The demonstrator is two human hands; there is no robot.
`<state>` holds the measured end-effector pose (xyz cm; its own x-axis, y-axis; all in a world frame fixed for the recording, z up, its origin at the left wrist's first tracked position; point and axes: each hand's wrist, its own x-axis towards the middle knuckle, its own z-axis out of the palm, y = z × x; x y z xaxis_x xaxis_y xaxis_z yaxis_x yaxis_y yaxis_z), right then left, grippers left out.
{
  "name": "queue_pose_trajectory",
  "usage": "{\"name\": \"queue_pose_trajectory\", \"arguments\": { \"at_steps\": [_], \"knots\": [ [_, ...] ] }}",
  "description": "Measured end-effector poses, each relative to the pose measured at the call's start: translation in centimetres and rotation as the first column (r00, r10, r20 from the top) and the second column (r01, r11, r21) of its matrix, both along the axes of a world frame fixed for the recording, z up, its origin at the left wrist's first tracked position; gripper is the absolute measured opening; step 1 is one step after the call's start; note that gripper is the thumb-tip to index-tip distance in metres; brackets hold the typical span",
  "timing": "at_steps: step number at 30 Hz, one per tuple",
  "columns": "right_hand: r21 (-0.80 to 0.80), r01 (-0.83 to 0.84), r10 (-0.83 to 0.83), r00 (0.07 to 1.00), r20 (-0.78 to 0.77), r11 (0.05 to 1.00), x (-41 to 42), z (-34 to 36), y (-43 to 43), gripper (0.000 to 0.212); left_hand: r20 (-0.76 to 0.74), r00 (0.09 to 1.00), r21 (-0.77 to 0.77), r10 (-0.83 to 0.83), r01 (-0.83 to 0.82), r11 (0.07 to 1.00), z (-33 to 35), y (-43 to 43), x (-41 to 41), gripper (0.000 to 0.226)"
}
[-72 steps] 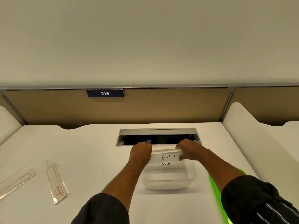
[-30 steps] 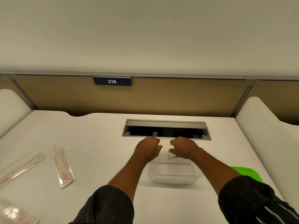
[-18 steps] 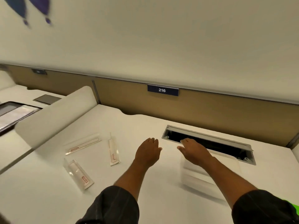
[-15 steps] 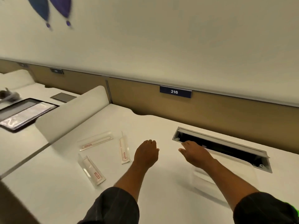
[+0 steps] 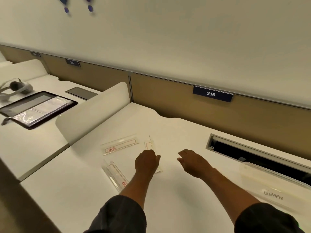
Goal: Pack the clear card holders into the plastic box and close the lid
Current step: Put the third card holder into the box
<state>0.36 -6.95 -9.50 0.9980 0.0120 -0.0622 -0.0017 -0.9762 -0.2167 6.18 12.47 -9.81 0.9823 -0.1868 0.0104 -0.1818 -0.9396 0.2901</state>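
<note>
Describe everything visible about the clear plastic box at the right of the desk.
The plastic box is a translucent, frosted-looking container with rounded corners and a raised rim. Handwritten black lettering on its near side reads "GIRAFFE". It sits upright on the white desk, just in front of the open cable hatch, partly cut off by the picture's right edge. No lid is on it, and neither hand touches it. Its contents cannot be made out.

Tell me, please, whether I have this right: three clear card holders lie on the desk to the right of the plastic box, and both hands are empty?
Not quite: the head view shows the three clear card holders lying to the left of the plastic box, not to its right. The rest holds: they lie on the desk, and the left hand and right hand are both empty.
</note>
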Motion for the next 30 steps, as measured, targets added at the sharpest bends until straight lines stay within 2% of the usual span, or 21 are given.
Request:
{"name": "queue_pose_trajectory", "arguments": {
  "at_steps": [6,10,12,16,19,22,26,28,30],
  "knots": [
    [-0.006,-0.004,0.004,1.0,-0.012,1.0,2.1,-1.6,0.6,0.036,-0.165,0.985,-0.142,0.05,-0.074,0.987,-1.6,-0.1,2.6,0.044],
    [-0.013,0.003,-0.003,0.999,-0.038,1.0,3.2,-2.4,0.2,0.036,-0.258,0.966,-0.165,0.033,-0.078,0.983,-2.7,-0.8,3.8,0.047],
    [-0.014,0.01,-0.011,0.998,-0.056,1.0,3.8,-2.8,0.0,0.036,-0.307,0.95,-0.177,0.046,-0.105,0.979,-2.9,-1.2,4.4,0.041],
    [-0.015,0.017,-0.018,0.997,-0.077,1.0,4.6,-3.6,-0.3,0.037,-0.385,0.918,-0.216,0.094,-0.189,0.958,-3.3,-1.5,5.4,0.013],
    [-0.015,0.023,-0.024,0.997,-0.076,1.0,4.9,-4.1,-0.6,0.037,-0.444,0.885,-0.298,0.136,-0.29,0.91,-3.5,-1.8,5.8,0.015],
    [-0.012,0.021,-0.022,0.997,-0.072,1.0,5.1,-4.6,-0.7,0.036,-0.451,0.876,-0.34,0.174,-0.349,0.873,-3.3,-2.0,5.9,0.009],
    [0.002,0.024,-0.024,0.999,-0.026,1.0,5.0,-4.5,-1.3,0.036,-0.442,0.887,-0.384,0.134,-0.322,0.865,-3.0,-2.2,6.5,0.008],
    [0.015,0.039,-0.039,0.999,0.006,0.999,4.8,-4.0,-2.0,0.037,-0.412,0.906,-0.411,0.097,-0.28,0.868,-2.6,-2.2,6.7,0.014],
    [0.012,0.051,-0.052,0.997,0.051,0.999,4.6,-3.2,-2.8,0.043,-0.398,0.916,-0.505,0.054,-0.268,0.821,-2.1,-2.3,6.8,0.021]
  ]
}}
